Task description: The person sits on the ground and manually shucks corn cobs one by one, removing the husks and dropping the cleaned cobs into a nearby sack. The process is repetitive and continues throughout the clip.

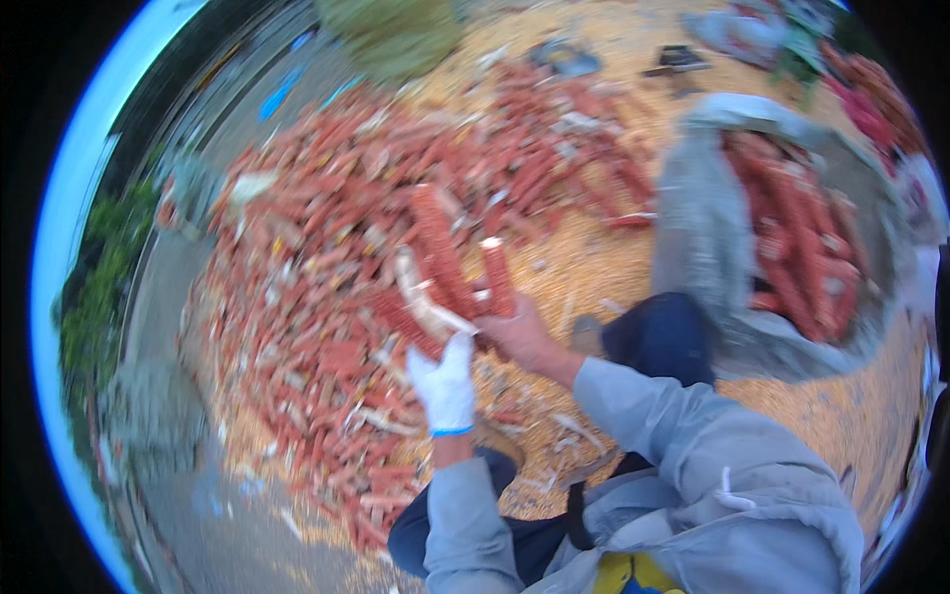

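My left hand, in a white knit glove with a blue cuff edge, grips a dark red corn cob and a pale cob piece. In my bare right hand a short red cob stands upright with its whitish end up. Longer red cobs rise between the two hands; which hand carries them I cannot tell. Beyond and left of my hands spreads a large heap of shelled red cobs. To my right sits a grey-white woven sack, its mouth wide and red cobs inside.
Loose yellow corn kernels cover the ground around my knees. A full greenish sack stands beyond the heap. Another bulging sack is at the left. Dark flat objects lie at the far right, beside plastic bags.
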`<state>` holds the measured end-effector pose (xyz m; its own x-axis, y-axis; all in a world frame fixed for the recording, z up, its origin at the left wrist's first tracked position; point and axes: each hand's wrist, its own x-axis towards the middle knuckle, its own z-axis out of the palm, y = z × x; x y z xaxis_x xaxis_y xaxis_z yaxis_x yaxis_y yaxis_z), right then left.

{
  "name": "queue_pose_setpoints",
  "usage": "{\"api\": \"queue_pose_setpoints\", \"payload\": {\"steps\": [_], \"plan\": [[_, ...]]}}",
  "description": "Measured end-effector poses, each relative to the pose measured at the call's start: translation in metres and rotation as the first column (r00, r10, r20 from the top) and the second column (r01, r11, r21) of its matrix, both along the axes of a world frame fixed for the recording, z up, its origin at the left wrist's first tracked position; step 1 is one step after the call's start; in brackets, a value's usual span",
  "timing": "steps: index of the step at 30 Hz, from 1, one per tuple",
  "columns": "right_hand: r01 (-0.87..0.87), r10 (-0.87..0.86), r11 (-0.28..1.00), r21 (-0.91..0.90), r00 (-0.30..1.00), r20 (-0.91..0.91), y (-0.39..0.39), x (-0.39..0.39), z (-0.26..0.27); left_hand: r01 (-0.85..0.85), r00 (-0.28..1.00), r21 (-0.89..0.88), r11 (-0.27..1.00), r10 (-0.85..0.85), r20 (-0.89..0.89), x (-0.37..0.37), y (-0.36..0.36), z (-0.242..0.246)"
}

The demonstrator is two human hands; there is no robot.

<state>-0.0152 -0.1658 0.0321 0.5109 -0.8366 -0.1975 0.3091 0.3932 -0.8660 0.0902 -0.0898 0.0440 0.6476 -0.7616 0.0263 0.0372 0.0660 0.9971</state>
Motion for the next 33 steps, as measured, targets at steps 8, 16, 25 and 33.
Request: {"api": "queue_pose_setpoints", "payload": {"steps": [8, 16, 25, 33], "plan": [[0.473, -0.547, 0.595, -0.649, 0.83, 0.103, 0.022, -0.234, 0.192, 0.49, 0.86, -0.344, 0.801, -0.509, 0.04, -0.206, -0.036, 0.173], [0.242, -0.848, 0.448, -0.861, 0.421, -0.323, -0.009, -0.463, 0.222, 0.823, 0.563, -0.208, 0.529, -0.808, 0.173, -0.382, -0.126, 0.201], [0.395, -0.611, 0.584, -0.709, 0.789, -0.064, 0.072, -0.431, 0.199, 0.66, 0.561, 0.095, 0.746, -0.573, 0.598, -0.309, -0.081, 0.201], [0.231, -0.41, 0.721, -0.653, 0.902, -0.134, 0.035, -0.254, 0.138, 0.227, 0.344, 0.197, 0.954, -0.267, 0.9, -0.226, 0.003, 0.124]]}}
